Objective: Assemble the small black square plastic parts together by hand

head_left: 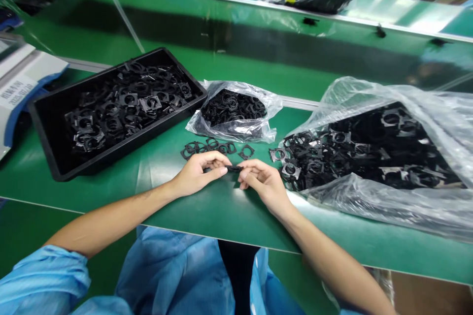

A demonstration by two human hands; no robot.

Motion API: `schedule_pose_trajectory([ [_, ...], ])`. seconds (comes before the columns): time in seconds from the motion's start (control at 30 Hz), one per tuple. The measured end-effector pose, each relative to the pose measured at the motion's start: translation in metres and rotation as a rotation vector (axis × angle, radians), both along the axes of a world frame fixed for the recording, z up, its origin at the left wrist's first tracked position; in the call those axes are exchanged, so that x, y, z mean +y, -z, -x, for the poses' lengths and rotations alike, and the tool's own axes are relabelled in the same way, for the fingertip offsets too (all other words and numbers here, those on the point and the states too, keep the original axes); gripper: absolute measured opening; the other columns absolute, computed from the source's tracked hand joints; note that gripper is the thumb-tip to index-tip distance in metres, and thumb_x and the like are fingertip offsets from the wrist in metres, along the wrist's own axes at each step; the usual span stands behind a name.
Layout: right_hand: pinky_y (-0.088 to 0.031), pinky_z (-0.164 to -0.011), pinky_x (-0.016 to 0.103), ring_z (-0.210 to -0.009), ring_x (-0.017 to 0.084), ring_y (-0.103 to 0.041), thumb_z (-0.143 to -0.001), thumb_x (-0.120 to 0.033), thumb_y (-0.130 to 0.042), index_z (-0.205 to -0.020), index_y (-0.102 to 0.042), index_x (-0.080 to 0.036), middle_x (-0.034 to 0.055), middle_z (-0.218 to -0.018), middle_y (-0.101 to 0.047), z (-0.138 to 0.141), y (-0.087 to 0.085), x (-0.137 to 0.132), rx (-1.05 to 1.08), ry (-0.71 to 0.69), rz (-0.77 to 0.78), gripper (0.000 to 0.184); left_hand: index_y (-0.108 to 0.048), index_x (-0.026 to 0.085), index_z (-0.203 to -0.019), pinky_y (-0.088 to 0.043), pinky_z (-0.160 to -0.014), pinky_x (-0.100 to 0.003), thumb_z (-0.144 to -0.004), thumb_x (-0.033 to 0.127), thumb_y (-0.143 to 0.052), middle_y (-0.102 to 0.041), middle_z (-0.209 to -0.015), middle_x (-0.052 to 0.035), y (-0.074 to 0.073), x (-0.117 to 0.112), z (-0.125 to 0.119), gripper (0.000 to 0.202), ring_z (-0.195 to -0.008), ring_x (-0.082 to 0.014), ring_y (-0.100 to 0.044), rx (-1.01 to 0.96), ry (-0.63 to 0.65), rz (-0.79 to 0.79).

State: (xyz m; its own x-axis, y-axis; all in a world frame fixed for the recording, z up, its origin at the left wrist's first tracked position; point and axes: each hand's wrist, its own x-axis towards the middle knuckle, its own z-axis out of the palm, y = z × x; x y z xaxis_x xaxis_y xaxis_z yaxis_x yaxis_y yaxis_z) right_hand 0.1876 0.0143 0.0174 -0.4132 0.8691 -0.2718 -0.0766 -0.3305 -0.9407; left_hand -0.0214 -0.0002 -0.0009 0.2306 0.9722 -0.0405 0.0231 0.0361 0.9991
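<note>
Two hands [195, 174] [266, 184], black part [233, 169] between fingertips [223, 171]

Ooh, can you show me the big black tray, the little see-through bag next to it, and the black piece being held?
Black tray [121, 145]: head view, on its near long wall.
See-through bag [232, 130]: head view, on its crinkly front.
Black piece [233, 169]: head view, on its visible middle.

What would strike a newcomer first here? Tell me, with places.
Probably the large clear bag on the right, with black parts spread from its mouth onto the green table. Next, the black tray of dark pieces on the left. Then, front and centre, the left hand and right hand holding a small dark item between them.
</note>
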Motion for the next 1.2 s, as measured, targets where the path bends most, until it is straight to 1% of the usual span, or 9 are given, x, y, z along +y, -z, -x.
schedule_pose_trajectory([
  [0.2, -0.053, -0.056, 0.025, -0.054, 0.011, -0.062, -0.074, -0.050, -0.085, -0.089, -0.069, -0.019, -0.0019, -0.066, -0.067, 0.0000, 0.0002, 0.0003, -0.014, 0.001, 0.000, 0.038, -0.073, 0.014, -0.094, -0.049, -0.064, -0.022, -0.085, 0.039, -0.074, -0.065, -0.073, -0.0007, -0.0001, 0.0005, -0.0004, 0.026, -0.065, -0.0111, -0.058, -0.008, 0.009, 0.009],
  [0.4, -0.053, -0.055, 0.025, -0.053, 0.011, -0.061, -0.070, -0.052, -0.087, -0.086, -0.070, -0.018, -0.0022, -0.063, -0.067, 0.0009, -0.0009, 0.0005, -0.010, 0.020, 0.015, 0.041, -0.073, 0.014, -0.095, -0.050, -0.064, -0.022, -0.085, 0.042, -0.074, -0.066, -0.073, -0.0013, -0.0015, 0.0011, -0.0003, 0.029, -0.066, -0.0120, -0.060, 0.004, 0.019, 0.007],
  [0.57, -0.052, -0.055, 0.024, -0.053, 0.011, -0.061, -0.070, -0.052, -0.088, -0.086, -0.071, -0.018, -0.0022, -0.063, -0.068, 0.0013, -0.0006, 0.0006, -0.002, 0.024, 0.022, 0.041, -0.074, 0.015, -0.094, -0.050, -0.065, -0.022, -0.085, 0.040, -0.075, -0.068, -0.075, -0.0018, -0.0017, 0.0004, -0.0005, 0.028, -0.067, -0.0120, -0.061, 0.001, 0.015, 0.008],
  [0.87, -0.051, -0.057, 0.024, -0.054, 0.011, -0.060, -0.077, -0.048, -0.084, -0.087, -0.069, -0.018, -0.0021, -0.065, -0.066, 0.0004, 0.0004, 0.0008, -0.011, 0.007, 0.002, 0.035, -0.074, 0.014, -0.095, -0.051, -0.068, -0.023, -0.086, 0.038, -0.074, -0.071, -0.080, -0.0036, -0.0003, -0.0001, -0.0002, 0.026, -0.071, -0.0132, -0.063, 0.011, 0.023, 0.003],
  [1.03, -0.049, -0.056, 0.024, -0.054, 0.010, -0.060, -0.075, -0.052, -0.084, -0.086, -0.070, -0.018, -0.0025, -0.064, -0.066, 0.0007, -0.0003, 0.0005, -0.015, 0.010, -0.009, 0.038, -0.074, 0.014, -0.096, -0.051, -0.068, -0.022, -0.086, 0.036, -0.073, -0.071, -0.081, -0.0035, 0.0007, -0.0003, 0.0000, 0.024, -0.072, -0.0128, -0.063, 0.014, 0.027, 0.000],
  [1.2, -0.049, -0.055, 0.024, -0.053, 0.011, -0.060, -0.076, -0.056, -0.082, -0.086, -0.069, -0.018, -0.0026, -0.063, -0.065, 0.0006, 0.0003, 0.0013, -0.032, 0.006, -0.026, 0.041, -0.075, 0.014, -0.096, -0.051, -0.070, -0.021, -0.085, 0.031, -0.073, -0.071, -0.082, -0.0027, 0.0006, -0.0004, 0.0003, 0.020, -0.073, -0.0120, -0.063, 0.001, 0.034, -0.002],
])
